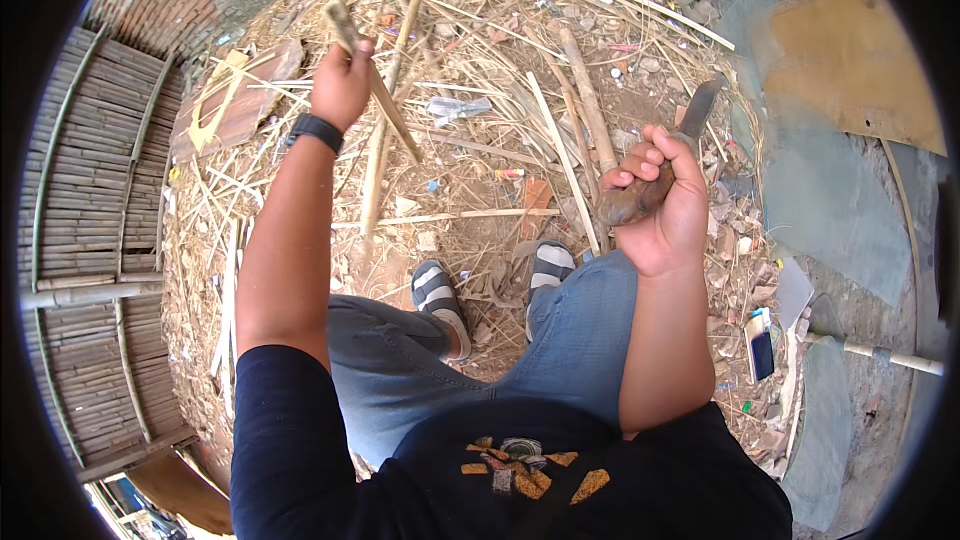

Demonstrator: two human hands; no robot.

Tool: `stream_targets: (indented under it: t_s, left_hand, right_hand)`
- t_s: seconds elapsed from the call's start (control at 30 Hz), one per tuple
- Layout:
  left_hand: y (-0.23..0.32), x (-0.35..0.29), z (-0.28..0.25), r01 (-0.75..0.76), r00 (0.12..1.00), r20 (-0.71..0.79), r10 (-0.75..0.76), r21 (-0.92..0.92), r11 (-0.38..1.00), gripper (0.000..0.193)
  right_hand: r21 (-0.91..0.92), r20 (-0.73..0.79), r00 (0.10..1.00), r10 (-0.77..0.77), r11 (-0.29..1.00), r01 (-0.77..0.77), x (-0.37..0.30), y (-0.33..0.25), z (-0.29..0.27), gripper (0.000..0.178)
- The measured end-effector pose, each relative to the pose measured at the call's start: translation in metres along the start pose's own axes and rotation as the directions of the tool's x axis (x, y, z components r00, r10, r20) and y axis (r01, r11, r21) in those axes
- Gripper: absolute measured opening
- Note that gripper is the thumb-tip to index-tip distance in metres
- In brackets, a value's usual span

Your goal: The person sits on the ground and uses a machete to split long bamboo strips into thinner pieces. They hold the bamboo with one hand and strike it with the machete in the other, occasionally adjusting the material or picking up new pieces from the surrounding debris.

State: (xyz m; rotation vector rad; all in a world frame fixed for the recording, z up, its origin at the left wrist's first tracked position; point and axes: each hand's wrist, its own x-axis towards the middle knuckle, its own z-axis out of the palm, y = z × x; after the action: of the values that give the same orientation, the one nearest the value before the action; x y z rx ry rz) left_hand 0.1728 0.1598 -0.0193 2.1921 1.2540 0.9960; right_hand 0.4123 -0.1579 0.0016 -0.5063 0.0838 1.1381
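Note:
My left hand (343, 88), with a dark band at the wrist, is closed around a split bamboo piece (392, 115). One end of the bamboo sticks up above my fist; the other slants down to the right over the littered ground. In my right hand (662, 205) is a machete (703, 103), gripped by its thick brown wooden handle (628, 206). Its dark, slightly curved blade points up and to the right, away from the bamboo. My fingers hide part of the handle. The two hands are well apart.
Bamboo strips (565, 145), a longer pole (590, 100) and shavings cover the ground around my striped shoes (437, 292). A brown board (240, 100) lies at left, beside a bamboo-slat wall (95, 160). Grey sheets (835, 210) and a phone-like object (761, 345) lie at right.

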Motion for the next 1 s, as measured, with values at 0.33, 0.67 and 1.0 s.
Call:
stream_targets:
  t_s: [0.33,0.67,1.0]
  left_hand:
    - [0.047,-0.074,-0.1,-0.051,0.924,-0.264,-0.275,-0.802,0.596,0.04]
    - [-0.039,-0.12,-0.035,0.275,0.951,0.171,-0.259,-0.082,0.958,0.056]
    - [-0.055,-0.125,-0.081,0.347,0.814,0.526,-0.246,-0.1,0.932,0.05]
  right_hand:
    - [-0.605,0.028,0.999,-0.04,0.795,0.049,-0.01,0.009,-0.006,0.018]
    - [-0.833,0.022,0.997,0.079,0.552,-0.025,-0.01,0.075,0.017,0.037]
    - [-0.928,0.147,0.943,-0.299,0.289,0.237,-0.01,0.003,0.025,0.026]
